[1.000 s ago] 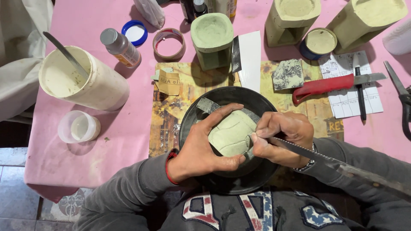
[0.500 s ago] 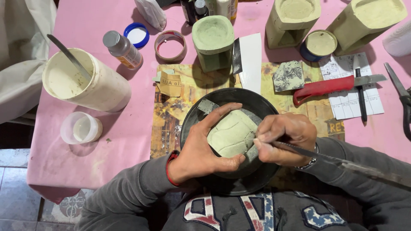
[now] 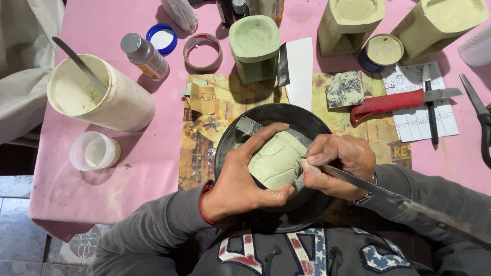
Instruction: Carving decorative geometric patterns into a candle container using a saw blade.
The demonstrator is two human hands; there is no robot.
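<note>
My left hand [image 3: 240, 179] grips a pale green, rounded block [image 3: 276, 162] and holds it over a black bowl [image 3: 307, 117]. Fingers and thumb wrap the block's left side. My right hand [image 3: 335, 164] is closed on a long thin metal blade [image 3: 409, 204] that runs down to the right past my sleeve. Its working end meets the block's right edge under my fingertips. A grey strip [image 3: 248, 124] leans on the bowl's far left rim.
The pink table [image 3: 153, 158] carries a white tub with a stirring stick [image 3: 97, 94], a small clear cup [image 3: 94, 151], a spice bottle [image 3: 144, 55], a tape roll [image 3: 203, 51], green moulded pots [image 3: 254, 46], a red-handled knife [image 3: 396, 101], a pen [image 3: 430, 110] and scissors [image 3: 478, 115].
My right hand has edged slightly along the block's right side with the blade. The left hand keeps the same grip.
</note>
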